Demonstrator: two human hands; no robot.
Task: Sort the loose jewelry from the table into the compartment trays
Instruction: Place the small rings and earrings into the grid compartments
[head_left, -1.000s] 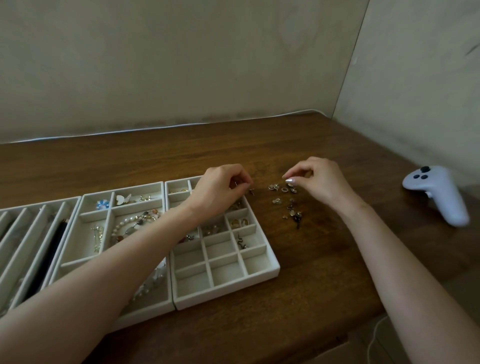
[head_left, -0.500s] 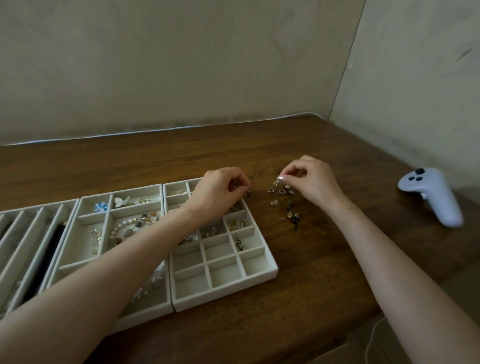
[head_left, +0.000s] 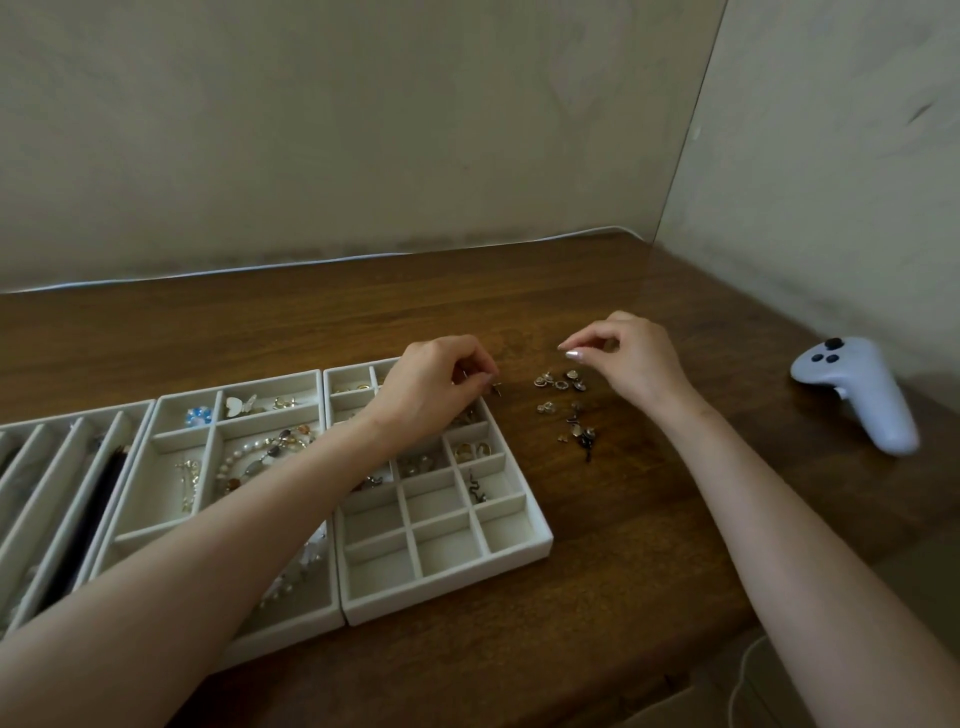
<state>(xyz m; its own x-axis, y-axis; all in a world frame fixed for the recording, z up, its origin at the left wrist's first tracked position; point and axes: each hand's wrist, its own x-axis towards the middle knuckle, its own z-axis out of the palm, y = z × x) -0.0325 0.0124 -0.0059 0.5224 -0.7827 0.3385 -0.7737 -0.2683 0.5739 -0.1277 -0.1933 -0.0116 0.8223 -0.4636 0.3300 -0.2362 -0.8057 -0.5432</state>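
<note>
Two pinched hands: left hand (head_left: 436, 387) grips a stud (head_left: 496, 388), right hand (head_left: 631, 358) above loose jewelry (head_left: 563, 385).

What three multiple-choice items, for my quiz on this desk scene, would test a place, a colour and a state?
1. The loose jewelry lies: A) in a bowl B) on the table right of the grid tray C) on the floor.
2. The controller is: A) white B) black C) red.
3. The right hand is: A) flat on the table B) gripping the controller C) pinched above the loose jewelry.
B, it sits on wood beside the grid tray; A, its shell is white; C, thumb meets forefinger over it.
</note>
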